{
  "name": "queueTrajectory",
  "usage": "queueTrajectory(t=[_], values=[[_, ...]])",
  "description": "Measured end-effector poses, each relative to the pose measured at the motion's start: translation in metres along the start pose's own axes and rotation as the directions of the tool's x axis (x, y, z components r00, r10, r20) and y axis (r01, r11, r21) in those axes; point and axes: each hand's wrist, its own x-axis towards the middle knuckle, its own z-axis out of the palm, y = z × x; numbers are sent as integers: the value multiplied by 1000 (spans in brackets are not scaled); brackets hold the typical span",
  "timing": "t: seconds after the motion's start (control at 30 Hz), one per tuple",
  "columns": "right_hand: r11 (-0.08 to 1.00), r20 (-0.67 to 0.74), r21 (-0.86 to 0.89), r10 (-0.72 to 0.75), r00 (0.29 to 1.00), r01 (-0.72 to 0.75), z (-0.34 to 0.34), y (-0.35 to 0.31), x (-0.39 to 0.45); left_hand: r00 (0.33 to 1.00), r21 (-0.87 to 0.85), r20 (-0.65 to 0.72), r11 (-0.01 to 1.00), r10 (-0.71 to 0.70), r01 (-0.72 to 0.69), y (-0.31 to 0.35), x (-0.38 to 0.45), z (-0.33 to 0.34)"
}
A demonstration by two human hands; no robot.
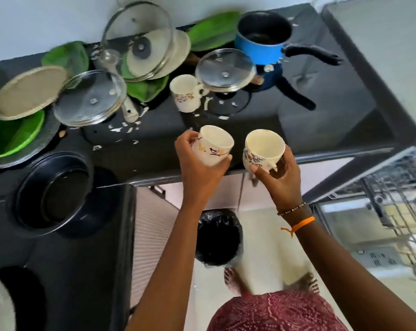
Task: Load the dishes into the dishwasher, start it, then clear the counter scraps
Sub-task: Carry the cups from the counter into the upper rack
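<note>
Now holding one cup (pixel 213 145) in left hand (pixel 200 161) and another cup (pixel 262 149) in right hand (pixel 279 177), fingers curled around each; better to carry level toward dishwasher rack (pixel 393 187), then to place upside down.

The dark desk (pixel 154 154) carries a mug (pixel 186 93), three glass lids (pixel 90 99), green plates (pixel 11 137), a blue saucepan (pixel 262 39), a black pan (pixel 56 194) and white scraps (pixel 121 129) scattered near its front edge.
</note>
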Motion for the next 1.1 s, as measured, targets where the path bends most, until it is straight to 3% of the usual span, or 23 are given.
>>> queueTrajectory(t=[0.2,0.33,0.47,0.67,0.87,1.0,1.1], values=[[991,-239,-131,-23,971,-9,-131,3,-27,944,-16,297,989,142,-144,44,-55,104],[985,-408,-141,35,912,-101,-223,18,-54,836,-59,503,974,219,-220,71,-98,186],[980,-560,-109,78,825,-167,-319,28,-69,725,-120,647,971,234,-207,97,-145,281],[941,-754,-85,155,639,-328,-459,61,-92,594,-35,800,994,89,-102,115,-209,415],[751,-804,-213,229,549,-625,-556,101,-109,420,90,903,918,88,-387,119,-249,484],[580,-827,-249,290,482,-775,-592,132,-100,368,178,930,893,-14,-414,120,-265,509],[504,-790,-315,330,517,-804,-608,152,-93,305,198,950,885,-68,-420,120,-272,526]])
